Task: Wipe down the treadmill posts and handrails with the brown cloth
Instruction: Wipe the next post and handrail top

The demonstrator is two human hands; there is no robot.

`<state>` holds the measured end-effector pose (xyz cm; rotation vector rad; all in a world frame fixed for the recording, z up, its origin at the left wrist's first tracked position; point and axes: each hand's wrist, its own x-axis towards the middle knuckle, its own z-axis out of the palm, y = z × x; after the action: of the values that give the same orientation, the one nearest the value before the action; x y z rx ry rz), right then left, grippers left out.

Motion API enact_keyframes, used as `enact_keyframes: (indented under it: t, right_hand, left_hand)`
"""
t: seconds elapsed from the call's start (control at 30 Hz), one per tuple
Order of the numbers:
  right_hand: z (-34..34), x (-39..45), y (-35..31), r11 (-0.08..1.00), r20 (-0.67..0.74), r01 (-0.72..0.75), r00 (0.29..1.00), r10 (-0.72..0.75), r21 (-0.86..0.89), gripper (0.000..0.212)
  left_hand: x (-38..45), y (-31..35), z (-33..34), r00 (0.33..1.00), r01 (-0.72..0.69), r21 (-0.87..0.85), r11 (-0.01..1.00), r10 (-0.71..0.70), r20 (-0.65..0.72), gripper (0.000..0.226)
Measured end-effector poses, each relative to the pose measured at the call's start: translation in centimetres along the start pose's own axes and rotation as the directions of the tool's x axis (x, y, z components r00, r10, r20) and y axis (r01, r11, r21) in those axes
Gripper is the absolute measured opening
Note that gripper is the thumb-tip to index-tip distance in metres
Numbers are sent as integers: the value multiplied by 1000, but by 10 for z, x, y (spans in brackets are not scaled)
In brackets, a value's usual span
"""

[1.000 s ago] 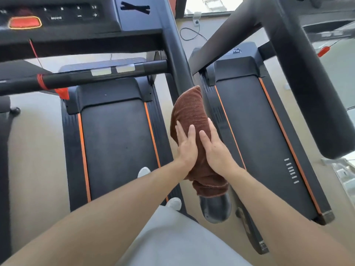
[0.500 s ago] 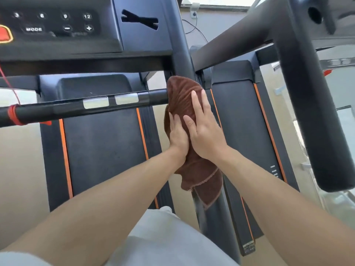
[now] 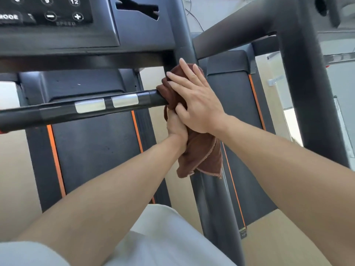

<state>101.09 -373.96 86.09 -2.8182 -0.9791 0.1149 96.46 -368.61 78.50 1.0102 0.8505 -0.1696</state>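
Both hands are pressed onto the brown cloth [image 3: 199, 150], which is wrapped around the dark post [image 3: 215, 204] of the treadmill just where the handrail [image 3: 57, 112] meets it. The right hand [image 3: 194, 100] is laid nearly flat over the upper part of the cloth, its fingers [image 3: 182, 65] stretched upward and slightly spread, its thumb tucked against the folds; nothing is gripped by it, the cloth is only held against the post. The left hand [image 3: 176, 125] is seen just below and partly under the right one, closed around the bunched cloth, though its fingers are mostly hidden and how tightly they are curled cannot be told. A loose tail of the cloth is left hanging down beside the post, below both wrists. Two silver pads [image 3: 90, 105] are set into the handrail, to the left of the hands. Above them, the console [image 3: 57, 25] with its plus and minus buttons is seen. Black running belts with orange stripes [image 3: 55, 160] are visible beneath, on a pale floor [image 3: 17, 179].
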Motion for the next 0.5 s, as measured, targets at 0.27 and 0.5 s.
enact_keyframes:
  t: [0.27,0.5]
  right_hand:
    - [-6,-20,-14,925,81,-308,951,297,224,68]
    - [3,-115,-34,792,113,-436,895,432,426,71]
  left_hand:
    - [8,-41,-10,998,-42,62,997,39,55,93]
    - [-27,-132,-28,994,-16,87,996,6,112,104]
